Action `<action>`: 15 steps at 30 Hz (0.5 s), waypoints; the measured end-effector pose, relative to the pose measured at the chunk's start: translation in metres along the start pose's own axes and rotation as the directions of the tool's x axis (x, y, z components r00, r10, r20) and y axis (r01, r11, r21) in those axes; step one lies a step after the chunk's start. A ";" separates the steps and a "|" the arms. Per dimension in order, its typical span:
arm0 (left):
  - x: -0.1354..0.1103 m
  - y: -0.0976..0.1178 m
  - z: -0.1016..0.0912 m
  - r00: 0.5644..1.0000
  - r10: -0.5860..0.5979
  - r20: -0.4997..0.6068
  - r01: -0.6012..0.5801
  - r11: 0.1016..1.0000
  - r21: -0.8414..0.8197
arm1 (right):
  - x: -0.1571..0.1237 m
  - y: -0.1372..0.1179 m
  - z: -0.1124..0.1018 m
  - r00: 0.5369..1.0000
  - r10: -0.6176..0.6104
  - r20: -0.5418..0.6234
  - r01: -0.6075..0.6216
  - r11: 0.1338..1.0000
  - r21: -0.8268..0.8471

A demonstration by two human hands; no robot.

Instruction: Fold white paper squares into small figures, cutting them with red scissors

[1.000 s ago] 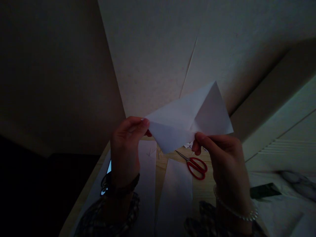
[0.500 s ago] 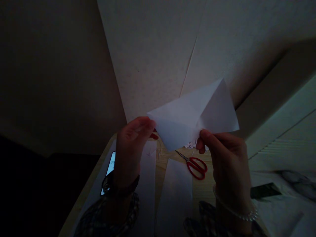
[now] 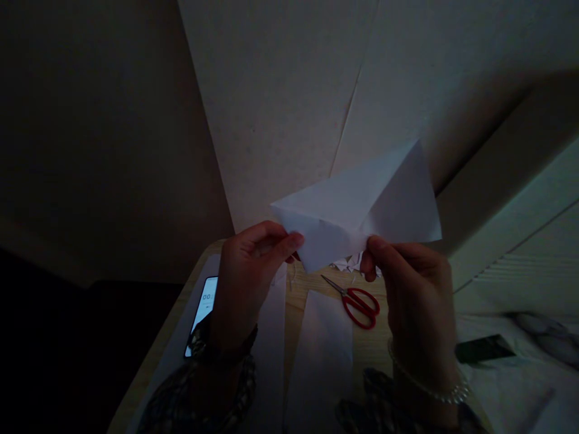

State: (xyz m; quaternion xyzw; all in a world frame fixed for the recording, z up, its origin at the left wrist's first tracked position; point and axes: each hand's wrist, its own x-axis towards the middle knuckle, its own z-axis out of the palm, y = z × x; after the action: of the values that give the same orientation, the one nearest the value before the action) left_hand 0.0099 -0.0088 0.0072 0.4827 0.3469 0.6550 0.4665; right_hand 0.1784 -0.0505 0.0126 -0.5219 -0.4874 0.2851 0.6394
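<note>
- Pinching white paper [image 3: 335, 223] in left hand [image 3: 253, 259] and right hand [image 3: 409, 274], raised above worktop [image 3: 295, 304].
- Already creased diagonally; not lying flat yet.
- Not touching scissors [image 3: 345, 293] below; cannot tell remaining folds.

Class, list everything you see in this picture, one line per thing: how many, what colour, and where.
Creased paper: one, white, held up between both hands
Flat sheets: at least two, white, on the table
Scissors: one, red handles, beside the middle sheet
Phone: one, pale lit screen, left side of the table
Paper scraps: several, mostly white, behind the scissors
Table: one, light wood, below the hands
Wall: one, greyish, behind
Unclear object: one, dark green, far right
Wristband: at least one, dark, left wrist
Bracelet: one, whitish beads, right wrist
Sleeves: two, dark plaid, bottom
Left hand: one, bare, gripping the paper's left part
Right hand: one, bare, gripping its lower edge
</note>
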 end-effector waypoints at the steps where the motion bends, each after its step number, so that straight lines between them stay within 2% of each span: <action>1: 0.000 0.001 0.000 1.000 -0.011 0.013 0.011 1.000 -0.001 | 0.001 0.001 0.000 1.000 -0.009 -0.010 0.009 1.000 -0.001; 6: -0.001 0.004 0.000 0.969 -0.171 0.177 0.174 0.985 0.002 | 0.003 0.005 -0.001 0.998 -0.054 -0.027 0.055 0.998 0.035; 8: -0.002 0.003 -0.001 0.955 -0.197 0.222 0.201 0.980 0.004 | 0.002 0.005 -0.002 0.998 -0.053 -0.026 0.054 0.998 0.045; 15: -0.002 0.002 -0.002 0.973 -0.150 0.174 0.153 0.988 -0.004 | 0.003 0.003 0.000 0.999 -0.046 -0.014 0.047 0.998 0.043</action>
State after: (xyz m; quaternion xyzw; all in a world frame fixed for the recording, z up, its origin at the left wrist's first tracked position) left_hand 0.0078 -0.0113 0.0076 0.5058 0.3353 0.5761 0.5476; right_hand 0.1798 -0.0471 0.0102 -0.4982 -0.4890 0.2773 0.6601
